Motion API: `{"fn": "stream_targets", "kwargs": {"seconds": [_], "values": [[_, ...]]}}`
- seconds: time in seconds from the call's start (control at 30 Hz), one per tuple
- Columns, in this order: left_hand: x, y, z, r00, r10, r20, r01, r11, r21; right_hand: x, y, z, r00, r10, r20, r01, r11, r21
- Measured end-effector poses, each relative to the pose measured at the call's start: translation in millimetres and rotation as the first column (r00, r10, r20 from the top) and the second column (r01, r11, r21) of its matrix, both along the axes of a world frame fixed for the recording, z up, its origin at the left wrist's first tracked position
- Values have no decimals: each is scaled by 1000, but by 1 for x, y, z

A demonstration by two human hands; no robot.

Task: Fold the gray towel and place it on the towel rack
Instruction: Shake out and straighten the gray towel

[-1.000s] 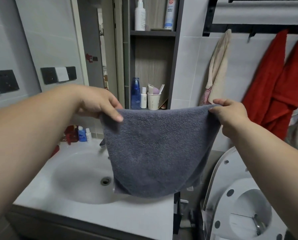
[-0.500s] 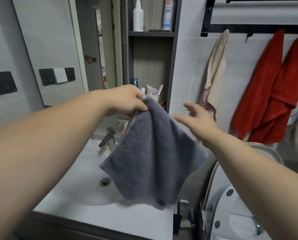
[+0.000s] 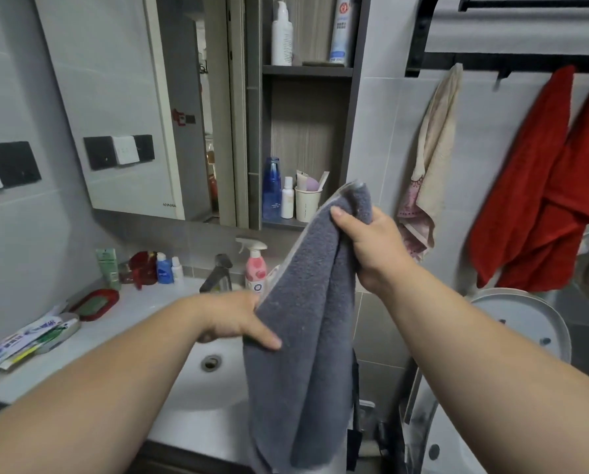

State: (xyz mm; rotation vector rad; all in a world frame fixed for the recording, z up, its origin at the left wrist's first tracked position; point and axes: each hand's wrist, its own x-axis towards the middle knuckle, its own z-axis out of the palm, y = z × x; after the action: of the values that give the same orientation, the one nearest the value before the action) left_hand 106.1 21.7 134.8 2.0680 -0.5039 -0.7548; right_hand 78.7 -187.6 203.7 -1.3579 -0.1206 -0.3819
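At nine o'clock, flattened toothpaste tubes (image 3: 26, 342) and an oval red soap dish (image 3: 95, 303) are laid on the smooth white counter (image 3: 142, 302), with small plastic bottles (image 3: 165, 268) lined up behind them. A rounded white basin (image 3: 197, 388) with a metal drain ring is sunk into the counter, and an angular chrome faucet (image 3: 218, 273) is seen above it beside a pink spray bottle (image 3: 256, 266). At the centre, the left hand (image 3: 235, 319) is pressed against the left edge of the gray towel (image 3: 306, 336), the thumb laid flat over the nubby terry cloth and the fingers hidden behind it. The towel is hung in a long, narrow, doubled shape with soft vertical folds, in front of the basin's right side. Its top is bunched in the closed right hand (image 3: 371, 248) at one o'clock. A beige cloth (image 3: 433, 159) and red towels (image 3: 539, 193), limp and draped, are hung from hooks below the black metal towel rack (image 3: 423, 35) at two o'clock. A glossy white toilet lid (image 3: 525, 319) is raised at four o'clock.
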Motion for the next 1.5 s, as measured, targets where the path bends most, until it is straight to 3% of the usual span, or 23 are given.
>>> {"fn": "stream_targets", "kwargs": {"seconds": [0.1, 0.17, 0.3, 0.37, 0.47, 0.57, 0.7, 0.83, 1.07, 1.3, 1.4, 1.5], "values": [[-1, 16, -23, 1000, 21, -23, -18, 993, 119, 2, -11, 1, 994, -107, -8, 107, 985, 132], [1, 29, -28, 996, 86, 14, -87, 991, 98, 4, -24, -2, 982, -189, -10, 187, 960, 207], [4, 38, -21, 918, 396, 39, -379, 901, -211, 6, -51, -21, 955, -293, -51, 296, 919, 260], [5, 34, -11, 859, 511, 29, -464, 801, -379, 6, -59, -32, 931, -351, -99, 364, 911, 194], [4, 24, 7, 804, 594, -18, -510, 673, -536, 1, -64, -46, 874, -462, -150, 464, 885, -25], [0, 9, 23, 818, 575, 5, -467, 670, -576, 0, -54, -54, 849, -526, -58, 480, 812, -332], [-9, -13, 35, 859, 504, 92, -378, 745, -550, -9, -18, -41, 927, -340, 161, 372, 761, -532], [-18, -28, 34, 904, 414, 106, -305, 799, -519, -20, 21, -32, 993, 29, 118, 44, 819, -572], [-29, -25, 34, 950, 312, -27, -277, 797, -537, -19, 27, -50, 984, -96, 152, 159, 856, -491], [-27, -14, 35, 917, 386, -105, -372, 727, -577, -25, 24, -48, 998, 58, 38, -44, 951, -307], [-24, -14, 35, 915, 390, -99, -374, 733, -568, -29, 27, -45, 973, 231, -7, -219, 913, -343], [-27, -18, 35, 938, 327, -117, -334, 762, -555, -23, 34, -46, 976, 216, 9, -190, 876, -444]]}}
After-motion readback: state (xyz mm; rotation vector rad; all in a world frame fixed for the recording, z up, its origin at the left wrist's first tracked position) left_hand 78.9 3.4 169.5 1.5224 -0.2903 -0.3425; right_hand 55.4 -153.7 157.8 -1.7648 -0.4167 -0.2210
